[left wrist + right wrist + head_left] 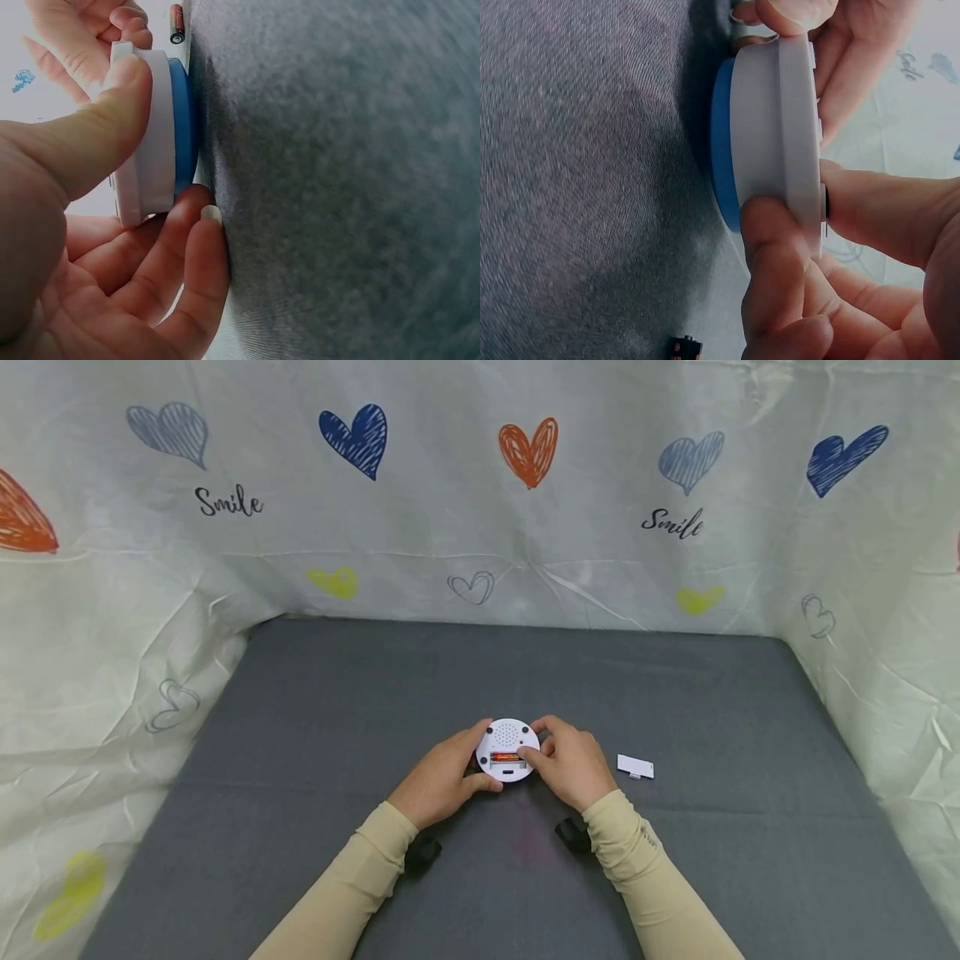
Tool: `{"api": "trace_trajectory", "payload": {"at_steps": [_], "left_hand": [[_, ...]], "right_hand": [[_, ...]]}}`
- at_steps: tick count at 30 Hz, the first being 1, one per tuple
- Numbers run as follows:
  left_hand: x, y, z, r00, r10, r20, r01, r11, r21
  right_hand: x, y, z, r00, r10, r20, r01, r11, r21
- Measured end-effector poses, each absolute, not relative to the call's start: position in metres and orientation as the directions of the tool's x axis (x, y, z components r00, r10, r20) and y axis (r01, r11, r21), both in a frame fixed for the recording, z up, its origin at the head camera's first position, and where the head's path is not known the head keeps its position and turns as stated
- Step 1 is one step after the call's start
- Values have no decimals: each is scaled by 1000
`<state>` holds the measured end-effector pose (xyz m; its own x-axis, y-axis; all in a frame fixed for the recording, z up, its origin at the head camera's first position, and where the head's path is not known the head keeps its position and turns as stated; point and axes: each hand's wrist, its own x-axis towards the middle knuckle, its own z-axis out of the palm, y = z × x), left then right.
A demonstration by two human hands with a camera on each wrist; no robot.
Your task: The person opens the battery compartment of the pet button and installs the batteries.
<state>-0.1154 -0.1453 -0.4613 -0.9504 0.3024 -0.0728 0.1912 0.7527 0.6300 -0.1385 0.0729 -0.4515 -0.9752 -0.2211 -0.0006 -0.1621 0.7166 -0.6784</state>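
Observation:
Between both hands is a round white device with a blue base, its perforated back turned up and the battery slot uncovered. An orange battery lies in that slot. My left hand grips the left side, thumb on the near rim and fingers round the body. From the right, my right hand holds the opposite side between thumb and fingers, the thumb at the right end of the slot. In the left wrist view the blue base faces the cloth, with the left fingertips beneath it.
A small white battery cover lies on the grey cloth, right of the right hand. Another battery rests on the cloth beyond the device. Behind the table hangs a white curtain printed with hearts.

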Motion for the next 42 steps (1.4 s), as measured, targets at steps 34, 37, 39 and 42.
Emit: {"api": "trace_trajectory", "payload": {"at_steps": [34, 37, 39, 42], "left_hand": [[-113, -148, -458, -951, 283, -124, 141, 756, 639], [-113, -148, -458, -951, 282, -125, 140, 756, 640], [-113, -148, -458, -951, 286, -122, 144, 754, 641], [-113, -147, -458, -949, 293, -117, 154, 753, 640]], "right_hand": [[-137, 124, -446, -971, -220, 93, -236, 824, -516], [-138, 124, -448, -968, -230, 98, -248, 828, -503], [-139, 124, -449, -968, -231, 93, -246, 831, -498], [-140, 124, -451, -969, -229, 89, -243, 835, -493]]}}
